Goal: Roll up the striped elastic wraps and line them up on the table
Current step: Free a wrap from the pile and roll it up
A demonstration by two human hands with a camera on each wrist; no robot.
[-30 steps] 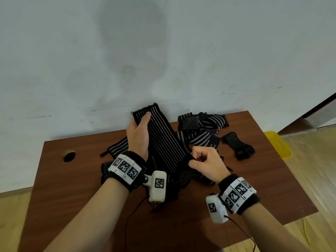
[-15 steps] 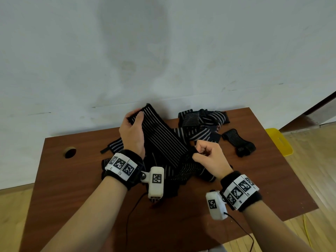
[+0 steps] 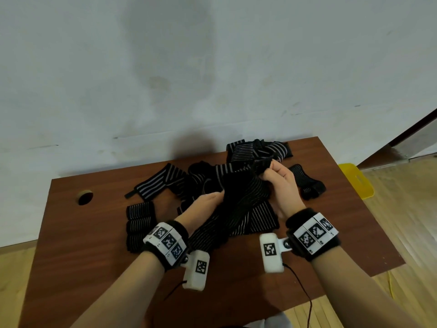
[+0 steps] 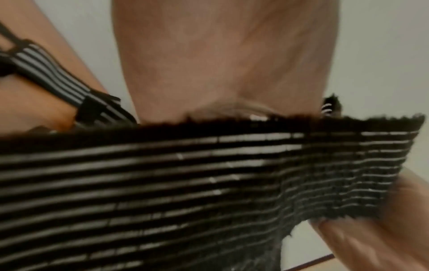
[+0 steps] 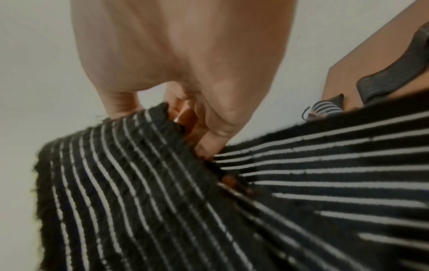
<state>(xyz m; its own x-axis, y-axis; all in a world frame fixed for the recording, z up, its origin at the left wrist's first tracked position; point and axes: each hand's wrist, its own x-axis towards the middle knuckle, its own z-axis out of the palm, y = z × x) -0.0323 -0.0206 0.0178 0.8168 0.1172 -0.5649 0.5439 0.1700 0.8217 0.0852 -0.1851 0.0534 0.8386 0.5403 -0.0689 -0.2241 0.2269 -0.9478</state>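
Hands are being held over the tangle at centre frame: an end of one striped elastic wrap [image 3: 243, 200] is being pinched by the right hand [image 3: 281, 183], while its lower length is being gripped by the left hand [image 3: 201, 207]. Rolling is judged as only being prepared; three finished rolls [image 3: 139, 223] are lined up at left on the table [image 3: 82, 268]. Next, that end needs to be straightened and curled tightly.

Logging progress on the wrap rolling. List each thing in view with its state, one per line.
Held wrap: unrolled, lifted between both hands.
Left hand: holds the wrap's near part.
Right hand: pinches the wrap's far end.
Rolled wraps: three, rolled up, side by side at the table's left.
Loose wraps: unrolled, tangled in a pile at the back.
Flat wrap: unrolled, lying on the table.
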